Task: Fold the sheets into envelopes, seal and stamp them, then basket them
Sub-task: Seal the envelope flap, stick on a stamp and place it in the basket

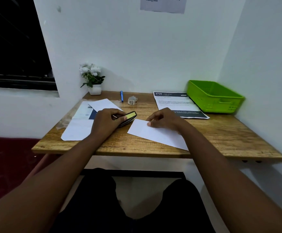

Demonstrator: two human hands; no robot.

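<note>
Stamping looks next: left hand (109,121) grips the stamp pad (128,117) at frame centre, right hand (164,119) rests loosely, fingertips pinning the folded envelope (155,134) on the counter (221,137). Press squarely, keeping the paper flat; green basket (215,96) waits upper right.

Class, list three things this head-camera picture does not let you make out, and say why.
1. Wall notice: cut off by the top edge.
2. Printed sheet: small text blurred; far corner under the green basket.
3. Dark object with yellow face: partly covered by the left hand; its kind is unclear.
</note>
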